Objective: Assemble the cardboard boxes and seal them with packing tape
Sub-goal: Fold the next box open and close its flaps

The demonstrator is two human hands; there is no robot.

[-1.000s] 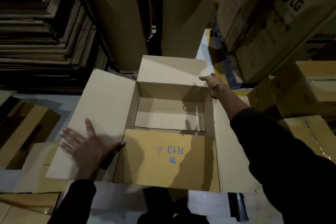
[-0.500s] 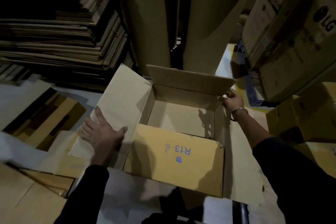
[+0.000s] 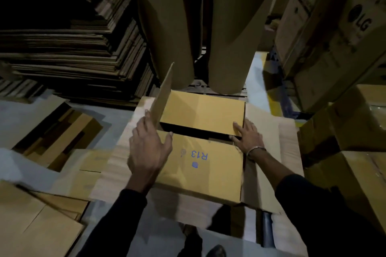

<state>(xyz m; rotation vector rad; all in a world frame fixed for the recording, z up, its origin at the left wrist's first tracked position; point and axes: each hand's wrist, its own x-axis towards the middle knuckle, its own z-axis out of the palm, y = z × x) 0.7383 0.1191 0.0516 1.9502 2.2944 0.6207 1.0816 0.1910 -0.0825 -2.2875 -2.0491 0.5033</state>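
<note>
A tan cardboard box [image 3: 208, 175] marked "R13" sits in front of me. Its near flap and its far flap [image 3: 200, 110] are folded down, with a dark gap between them. My left hand [image 3: 149, 150] holds the left flap [image 3: 164, 94], which stands nearly upright: my fingers lie on its outer face and my thumb reaches over the near flap. Fingers straight, my right hand [image 3: 247, 137] presses flat on the right end of the far flap. The right flap [image 3: 269, 131] lies spread outward. No tape is in sight.
Stacks of flattened cardboard [image 3: 73, 48] fill the back left. Two big brown paper rolls [image 3: 229, 27] stand behind the box. LG cartons [image 3: 334, 27] and closed boxes [image 3: 355, 131] crowd the right. Flat cardboard sheets [image 3: 41, 225] lie on the floor to the left.
The far flap went from upright to folded down under my right hand. My left hand swung the left flap from lying outward to almost upright. My view moved closer over the box.
</note>
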